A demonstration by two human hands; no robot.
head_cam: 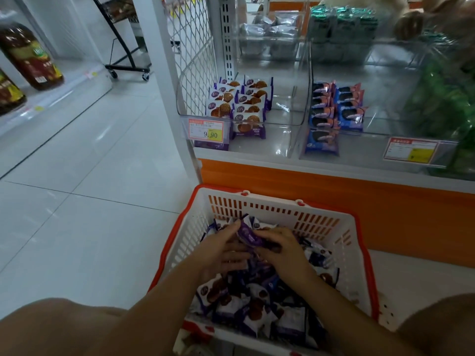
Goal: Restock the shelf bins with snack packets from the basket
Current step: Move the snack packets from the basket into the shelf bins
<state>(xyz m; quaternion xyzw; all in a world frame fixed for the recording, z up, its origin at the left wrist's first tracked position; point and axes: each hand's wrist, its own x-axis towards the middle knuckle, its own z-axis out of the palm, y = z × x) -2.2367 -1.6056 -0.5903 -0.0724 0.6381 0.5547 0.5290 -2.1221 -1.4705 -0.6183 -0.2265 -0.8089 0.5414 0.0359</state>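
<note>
Basket: a white slatted basket [323, 227] with a red rim is set on the floor just in front of the shelf's orange base [334, 186].
Basket contents: it is heaped with purple-and-white snack packets [257, 312].
Left hand: the left hand [223, 250] is lowered into the basket, and a purple packet [250, 236] is pinched between its thumb and fingers.
Right hand: the right hand [280, 249] is curled over the other end of the same packet, so the packet is held by both hands just above the pile.
Left bin: in the clear left bin [282, 129], two rows of matching purple waffle packets [241, 104] are stood against its left side; the right part is bare.
Price tag: a tag reading 9.90 [208, 131] is fixed to that bin's front.
Right bin: blue-and-pink biscuit packets [334, 109] are stacked in the neighbouring bin [385, 142].
Upper shelf: silver packets [272, 27] and teal packets [341, 19] are seen, blurred.
</note>
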